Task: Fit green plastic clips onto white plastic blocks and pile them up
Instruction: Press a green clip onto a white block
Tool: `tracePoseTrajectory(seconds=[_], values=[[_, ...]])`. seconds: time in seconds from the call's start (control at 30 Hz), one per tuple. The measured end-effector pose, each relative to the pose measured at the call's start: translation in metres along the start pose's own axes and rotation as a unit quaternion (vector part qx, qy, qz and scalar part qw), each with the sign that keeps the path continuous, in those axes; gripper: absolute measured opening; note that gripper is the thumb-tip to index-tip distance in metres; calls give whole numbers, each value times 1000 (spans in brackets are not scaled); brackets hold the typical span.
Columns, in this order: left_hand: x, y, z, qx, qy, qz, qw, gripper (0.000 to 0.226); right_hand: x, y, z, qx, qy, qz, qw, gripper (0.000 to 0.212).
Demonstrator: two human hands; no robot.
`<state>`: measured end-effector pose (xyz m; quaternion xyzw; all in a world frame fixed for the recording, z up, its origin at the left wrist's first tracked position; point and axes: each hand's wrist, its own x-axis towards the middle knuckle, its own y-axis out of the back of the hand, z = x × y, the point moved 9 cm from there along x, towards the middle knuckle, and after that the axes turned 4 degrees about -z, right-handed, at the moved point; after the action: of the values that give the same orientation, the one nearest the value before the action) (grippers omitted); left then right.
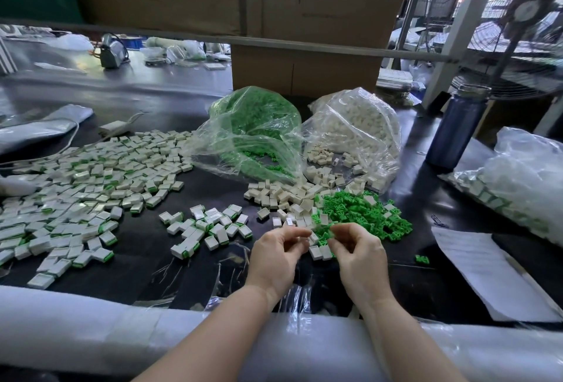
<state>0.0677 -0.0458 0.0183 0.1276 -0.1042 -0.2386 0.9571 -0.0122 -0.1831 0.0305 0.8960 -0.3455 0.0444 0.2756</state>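
While both hands hover over loose parts on the counter (146, 266), the step looks like picking or mating a pair: the left hand (275, 256) and right hand (359, 255) have curled fingers, though what they pinch I cannot tell. Green clips (362, 214) and white blocks (283, 195) lie just ahead; finished pieces (85, 174) spread left. Plastic bags (253, 132) crowd behind.

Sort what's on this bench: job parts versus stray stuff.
Job: loose green plastic clips, loose white plastic blocks, spread of finished clipped blocks, clear bags of clips and blocks.
Stray: dark blue metal bottle, white paper sheet, standing fan.
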Motion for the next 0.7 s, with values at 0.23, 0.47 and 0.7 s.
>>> tracePoseTrajectory(seconds=[0.23, 0.47, 0.7], values=[[-2, 7, -15, -196, 70, 7, 978, 10, -5, -5, -4, 18, 20, -31, 999, 25], [-4, 0, -8, -193, 53, -52, 978, 9, -11, -14, -9, 104, 7, -106, 989, 17], [-6, -3, -6, -180, 56, -81, 979, 10, -12, -12, -12, 136, 1, -105, 985, 19]])
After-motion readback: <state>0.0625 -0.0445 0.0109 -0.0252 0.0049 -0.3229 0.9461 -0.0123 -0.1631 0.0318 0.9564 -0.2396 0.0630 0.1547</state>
